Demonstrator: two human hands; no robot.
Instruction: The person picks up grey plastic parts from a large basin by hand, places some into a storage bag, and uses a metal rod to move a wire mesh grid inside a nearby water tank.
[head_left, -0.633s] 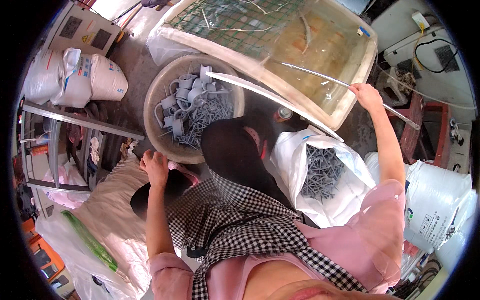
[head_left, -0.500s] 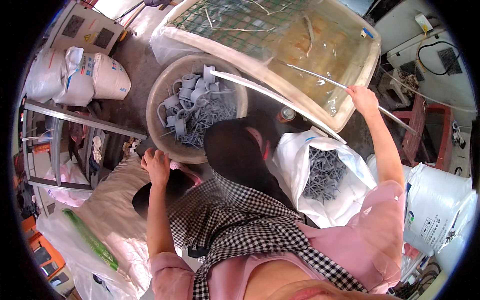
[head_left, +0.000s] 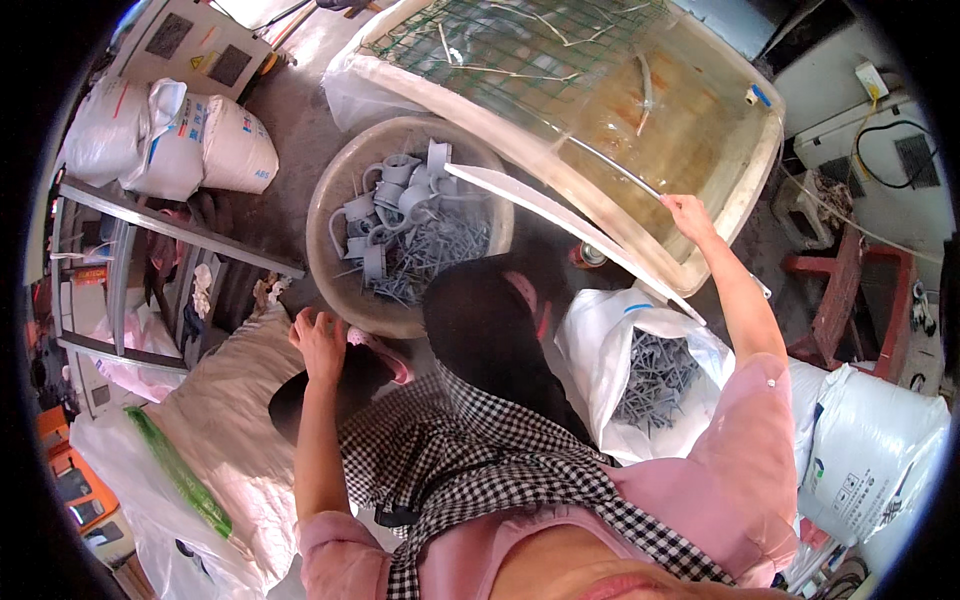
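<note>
My right hand grips a thin metal rod. The rod slants over the near rim of a large cream tub of cloudy water, and its far end reaches the water near a green mesh. My left hand hovers by my left knee, fingers loosely bent and apart, holding nothing. Just beyond it stands a round basin with grey cup-like plastic parts and thin grey plastic pieces. On my right, a white sack is full of similar thin grey pieces.
A white strip leans from the basin along the tub. A drink can stands beneath it. Full sacks and a metal frame are at left. A red stool-like frame and a wrapped white sack are at right.
My right hand has moved left and slightly nearer with the rod, drawing the rod's near end in toward my forearm. My left hand stays by the knee. The whole view has shifted slightly.
</note>
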